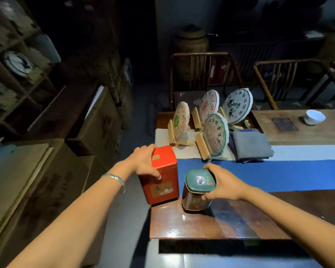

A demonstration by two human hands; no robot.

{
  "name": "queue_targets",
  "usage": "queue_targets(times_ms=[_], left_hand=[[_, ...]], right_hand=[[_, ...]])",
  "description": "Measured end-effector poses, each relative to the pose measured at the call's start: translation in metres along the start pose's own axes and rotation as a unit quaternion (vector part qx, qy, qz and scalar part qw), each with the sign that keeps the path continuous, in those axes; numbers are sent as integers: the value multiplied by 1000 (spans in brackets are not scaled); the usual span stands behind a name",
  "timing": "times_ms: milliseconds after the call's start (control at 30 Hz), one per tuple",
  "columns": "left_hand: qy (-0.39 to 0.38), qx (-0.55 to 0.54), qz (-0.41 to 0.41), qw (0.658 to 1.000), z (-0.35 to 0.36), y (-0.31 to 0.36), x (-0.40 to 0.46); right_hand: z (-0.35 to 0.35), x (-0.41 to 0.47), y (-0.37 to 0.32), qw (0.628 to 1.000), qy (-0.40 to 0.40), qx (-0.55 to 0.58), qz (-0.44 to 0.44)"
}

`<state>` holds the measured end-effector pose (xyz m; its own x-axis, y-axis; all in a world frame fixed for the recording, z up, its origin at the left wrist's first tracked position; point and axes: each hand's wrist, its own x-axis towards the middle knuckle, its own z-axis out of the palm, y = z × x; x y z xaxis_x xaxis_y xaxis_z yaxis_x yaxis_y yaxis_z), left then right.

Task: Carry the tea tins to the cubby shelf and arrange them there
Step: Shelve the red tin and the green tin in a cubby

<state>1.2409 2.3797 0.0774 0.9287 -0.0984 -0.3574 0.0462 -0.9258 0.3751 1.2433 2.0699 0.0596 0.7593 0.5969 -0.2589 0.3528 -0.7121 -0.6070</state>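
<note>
At the near-left corner of the wooden worktop point(201, 225), 2 tea tins stand close together, not touching. Left hand point(143, 164) wraps the top of the tall red tin point(163, 182): fingers over the far edge, thumb point(153, 174) pressed on the front face. Red tin tilts slightly, its base at the worktop's left edge. Silver bangle point(115, 180) on the left wrist. Right hand point(223, 182) grips the shorter dark tin point(194, 200) by its green lid point(199, 179), fingers around the right side, thumb low at the lid's rim. Cannot tell whether either tin is lifted clear of the wood. Blue runner point(278, 175) crosses the worktop just behind the tins. Beyond it, 4 paper-wrapped tea cakes point(216, 135) stand upright on small wooden stands, a folded grey cloth point(249, 145) beside them. White cup point(314, 117) sits far right. Cubby shelf point(17, 89) at far left, well apart from the tins, holds a blue-and-white plate point(17, 63). Cardboard boxes point(46, 180) stacked below it.
</note>
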Motion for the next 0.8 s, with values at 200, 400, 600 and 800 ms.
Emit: queue_targets(times_ms=[200,400,600,800], left_hand=[[57,56,-74,994,-36,-23,-111],[116,-5,-215,970,-76,-59,-272],[191,-40,-341,920,-106,-79,-459],[266,-96,-436,855,-105,-81,-656]], right_hand=[[-16,21,-65,993,-28,12,-113],[-3,43,-198,958,-91,-10,-270],[40,36,-362,915,-129,29,-381],[107,-29,-534,847,-193,17,-494]])
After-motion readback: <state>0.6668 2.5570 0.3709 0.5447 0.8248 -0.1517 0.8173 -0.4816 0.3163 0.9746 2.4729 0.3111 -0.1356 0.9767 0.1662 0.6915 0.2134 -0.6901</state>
